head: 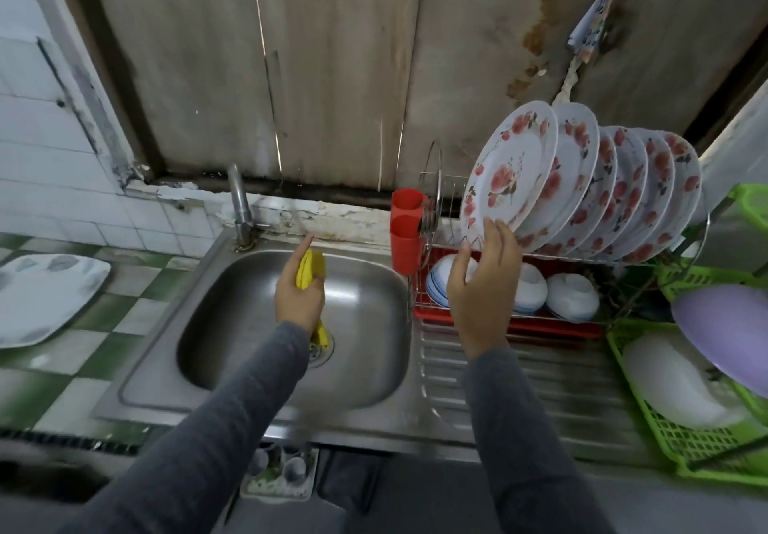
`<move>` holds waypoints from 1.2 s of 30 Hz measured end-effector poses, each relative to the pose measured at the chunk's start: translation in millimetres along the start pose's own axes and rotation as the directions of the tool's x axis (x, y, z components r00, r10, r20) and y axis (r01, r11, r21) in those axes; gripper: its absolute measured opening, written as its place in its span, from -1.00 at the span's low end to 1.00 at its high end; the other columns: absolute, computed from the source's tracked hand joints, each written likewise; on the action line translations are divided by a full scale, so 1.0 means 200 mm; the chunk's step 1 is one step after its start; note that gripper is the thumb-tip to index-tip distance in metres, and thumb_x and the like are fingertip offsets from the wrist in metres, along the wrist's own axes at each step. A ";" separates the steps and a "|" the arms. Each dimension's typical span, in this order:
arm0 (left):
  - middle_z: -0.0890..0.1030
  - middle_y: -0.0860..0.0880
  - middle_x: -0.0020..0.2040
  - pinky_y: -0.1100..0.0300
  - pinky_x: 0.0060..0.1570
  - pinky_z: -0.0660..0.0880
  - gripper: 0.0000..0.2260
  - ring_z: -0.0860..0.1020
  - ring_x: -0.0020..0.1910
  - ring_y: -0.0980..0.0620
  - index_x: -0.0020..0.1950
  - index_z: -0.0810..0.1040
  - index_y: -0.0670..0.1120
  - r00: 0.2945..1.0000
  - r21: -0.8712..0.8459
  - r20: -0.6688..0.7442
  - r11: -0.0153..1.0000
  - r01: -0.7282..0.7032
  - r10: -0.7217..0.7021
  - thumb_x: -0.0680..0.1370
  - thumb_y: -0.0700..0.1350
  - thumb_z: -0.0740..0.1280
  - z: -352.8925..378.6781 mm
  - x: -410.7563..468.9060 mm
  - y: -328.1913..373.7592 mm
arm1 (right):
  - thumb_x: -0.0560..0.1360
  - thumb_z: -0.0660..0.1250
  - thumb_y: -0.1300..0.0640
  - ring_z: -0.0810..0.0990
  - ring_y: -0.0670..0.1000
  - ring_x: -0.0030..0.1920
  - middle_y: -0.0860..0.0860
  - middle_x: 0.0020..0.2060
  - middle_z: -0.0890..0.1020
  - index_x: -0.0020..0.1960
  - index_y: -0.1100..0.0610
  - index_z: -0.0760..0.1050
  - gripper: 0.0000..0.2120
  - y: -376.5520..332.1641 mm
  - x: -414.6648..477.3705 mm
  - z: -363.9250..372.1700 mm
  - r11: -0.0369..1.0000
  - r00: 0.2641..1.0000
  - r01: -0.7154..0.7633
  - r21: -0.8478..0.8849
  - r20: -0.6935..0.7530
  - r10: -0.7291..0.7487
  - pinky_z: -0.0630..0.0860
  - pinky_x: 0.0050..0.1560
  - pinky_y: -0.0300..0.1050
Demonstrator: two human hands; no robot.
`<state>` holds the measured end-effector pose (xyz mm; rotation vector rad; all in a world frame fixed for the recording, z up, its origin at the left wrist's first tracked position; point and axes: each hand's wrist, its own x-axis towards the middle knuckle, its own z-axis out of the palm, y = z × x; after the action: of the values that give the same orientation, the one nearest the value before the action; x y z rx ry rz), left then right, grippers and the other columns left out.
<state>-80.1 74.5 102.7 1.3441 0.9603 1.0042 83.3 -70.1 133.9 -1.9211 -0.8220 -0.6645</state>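
Head cam: right hand (482,280) is reaching up-right for the front floral plate (509,167), which is standing on edge in the dish rack (540,325), grip spread wide right at its lower rim. Left hand (299,296) is clutching a yellow cloth (311,269) over the sink (249,317).

Grips a yellow sponge (311,269) in the left hand (299,298), fingers curled round it, one fingertip extended beyond. Reaches forward with the right hand (482,284), fingers (500,238) straight and spread, thumb apart beside them. Keeps both grey-sleeved forearms outstretched.
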 end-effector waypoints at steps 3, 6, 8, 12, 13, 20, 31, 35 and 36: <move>0.47 0.05 0.24 0.47 -0.10 0.48 -0.43 0.50 -0.07 0.28 0.43 0.46 0.12 1.000 0.042 -0.024 0.999 0.019 -0.018 0.57 -0.43 0.20 -0.14 -0.08 -0.07 | 0.61 0.26 0.22 0.45 0.14 0.34 0.19 0.31 0.53 0.40 0.28 0.42 -0.62 -0.05 -0.19 0.01 0.994 0.978 -0.107 0.034 0.183 0.099 0.29 0.38 -0.14; 0.48 0.08 0.12 0.52 -0.28 0.45 -0.44 0.46 -0.18 0.23 0.45 0.46 0.11 0.998 0.053 -0.044 0.998 0.039 -0.037 0.58 -0.41 0.21 -0.27 -0.13 -0.12 | 0.61 0.26 0.21 0.49 0.12 0.28 0.15 0.25 0.56 0.37 0.24 0.45 -0.65 -0.12 -0.36 0.06 0.987 0.934 -0.154 0.035 0.331 0.135 0.42 0.34 -0.02; 0.48 0.10 0.13 0.54 -0.27 0.43 -0.45 0.47 -0.17 0.25 0.45 0.45 0.11 0.998 0.051 -0.052 0.998 0.048 -0.045 0.58 -0.40 0.22 -0.37 -0.15 -0.13 | 0.60 0.27 0.19 0.52 0.16 0.24 0.17 0.21 0.57 0.36 0.25 0.47 -0.66 -0.19 -0.46 0.11 0.988 0.899 -0.153 0.014 0.418 0.133 0.46 0.28 0.05; 0.50 0.17 0.14 0.59 -0.24 0.39 -0.47 0.48 -0.21 0.51 0.41 0.48 0.12 0.995 0.060 -0.097 0.997 0.045 -0.039 0.57 -0.38 0.26 -0.61 -0.17 -0.12 | 0.60 0.26 0.18 0.54 0.21 0.18 0.21 0.19 0.59 0.32 0.28 0.50 -0.67 -0.39 -0.64 0.25 0.995 0.786 -0.077 -0.066 0.610 0.101 0.46 0.19 0.02; 0.50 0.13 0.17 0.60 -0.23 0.39 -0.47 0.46 -0.22 0.56 0.41 0.49 0.09 0.994 0.063 -0.105 0.997 0.037 -0.030 0.56 -0.39 0.26 -0.68 -0.17 -0.13 | 0.61 0.25 0.16 0.54 0.19 0.18 0.20 0.20 0.58 0.32 0.26 0.49 -0.67 -0.45 -0.69 0.29 0.996 0.741 -0.036 -0.087 0.667 0.085 0.46 0.19 0.01; 0.55 0.07 0.21 0.53 -0.14 0.45 -0.41 0.52 0.01 0.15 0.38 0.49 0.17 0.989 0.124 -0.126 0.988 0.095 -0.079 0.52 -0.41 0.23 -1.33 -0.18 -0.20 | 0.60 0.18 0.16 0.53 0.27 0.21 0.23 0.20 0.57 0.28 0.23 0.49 -0.69 -1.01 -1.01 0.60 0.995 0.444 0.096 -0.034 0.896 -0.013 0.45 0.13 0.03; 0.49 -0.09 0.28 0.18 0.02 0.54 -0.45 0.51 0.09 -0.05 0.35 0.51 0.18 0.913 0.078 -0.304 0.948 0.307 -0.271 0.53 -0.39 0.22 -2.25 -0.12 -0.34 | 0.61 0.13 0.17 0.50 0.26 0.24 0.24 0.20 0.55 0.25 0.27 0.48 -0.69 -1.81 -1.42 1.09 0.974 0.252 0.163 0.156 0.948 -0.194 0.48 0.20 0.09; 0.51 -0.15 0.32 -0.07 0.26 0.51 -0.43 0.52 0.22 -0.16 0.26 0.51 0.26 0.879 0.050 -0.381 0.944 0.327 -0.285 0.49 -0.38 0.26 -2.51 -0.02 -0.41 | 0.62 0.15 0.16 0.51 0.24 0.24 0.22 0.20 0.56 0.32 0.25 0.47 -0.68 -2.01 -1.49 1.31 0.961 0.221 0.171 0.219 0.942 -0.254 0.48 0.20 0.08; 0.51 -0.16 0.30 -0.06 0.25 0.52 -0.43 0.53 0.20 -0.16 0.28 0.52 0.24 0.866 0.030 -0.403 0.941 0.337 -0.297 0.50 -0.38 0.26 -2.57 0.03 -0.43 | 0.63 0.14 0.16 0.51 0.23 0.26 0.21 0.22 0.55 0.33 0.24 0.46 -0.67 -2.05 -1.51 1.37 0.958 0.212 0.171 0.231 0.941 -0.265 0.47 0.22 0.08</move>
<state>-566.3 235.3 12.0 1.0298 1.5028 0.9957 -390.3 240.6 13.8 -2.0379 -1.8990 0.6228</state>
